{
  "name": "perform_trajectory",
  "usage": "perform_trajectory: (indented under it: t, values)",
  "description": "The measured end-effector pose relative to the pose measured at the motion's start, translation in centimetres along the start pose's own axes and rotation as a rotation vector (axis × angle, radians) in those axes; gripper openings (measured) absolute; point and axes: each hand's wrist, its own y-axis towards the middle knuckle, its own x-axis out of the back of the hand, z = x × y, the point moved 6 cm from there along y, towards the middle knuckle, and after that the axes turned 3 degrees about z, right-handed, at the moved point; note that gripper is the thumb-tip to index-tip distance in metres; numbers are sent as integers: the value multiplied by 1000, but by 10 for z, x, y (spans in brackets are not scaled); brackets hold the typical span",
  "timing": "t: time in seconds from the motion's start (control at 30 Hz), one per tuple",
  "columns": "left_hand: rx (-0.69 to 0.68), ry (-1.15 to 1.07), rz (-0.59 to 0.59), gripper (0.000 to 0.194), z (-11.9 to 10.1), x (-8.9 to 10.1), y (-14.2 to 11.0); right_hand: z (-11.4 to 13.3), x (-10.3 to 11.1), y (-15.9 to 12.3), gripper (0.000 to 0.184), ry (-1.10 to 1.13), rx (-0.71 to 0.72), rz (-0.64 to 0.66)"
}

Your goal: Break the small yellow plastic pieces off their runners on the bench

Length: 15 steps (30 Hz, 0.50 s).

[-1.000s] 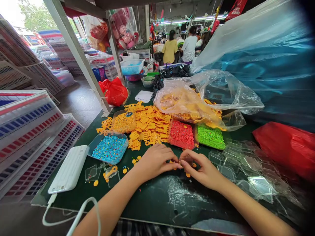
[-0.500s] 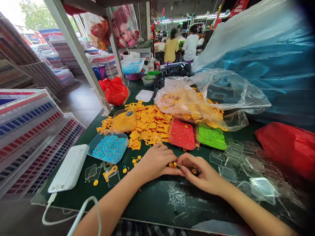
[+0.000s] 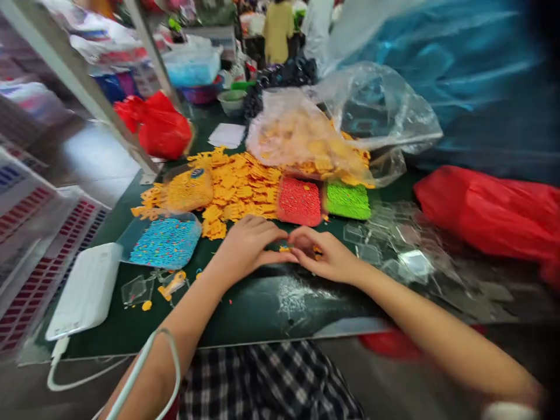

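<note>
My left hand [image 3: 247,246] and my right hand [image 3: 324,254] lie on the dark green mat [image 3: 258,306], fingertips almost meeting over small yellow plastic pieces [image 3: 301,251]. Motion blur hides what the fingers hold. Just beyond them sit a tray of red beads [image 3: 299,201] and a tray of green beads [image 3: 347,200]. To the left are a tray of blue beads [image 3: 165,242] and a tray of orange beads [image 3: 189,189]. A loose heap of yellow plastic pieces [image 3: 238,195] spreads behind my left hand, below a clear bag of yellow pieces [image 3: 301,137].
Clear plastic sheets [image 3: 389,245] lie to the right, near a red bag [image 3: 490,213]. A white power bank [image 3: 83,290] with its cable sits at the mat's near left. Stacked crates stand at left. A person in a yellow top [image 3: 277,29] stands beyond the table.
The whole view has shifted up and blurred as the camera tipped down, now showing my plaid lap. My hands remain together over the small yellow pieces.
</note>
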Motion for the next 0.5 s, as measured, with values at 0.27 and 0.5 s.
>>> perform_trajectory:
  t: [0.27,0.5]
  values:
    - [42,-246,42,44,8,-15,9,7,14,-1,32,-52,112,25]
    - [85,-268,-160,19,9,-10,10,13,19,-5,50,-348,168,87]
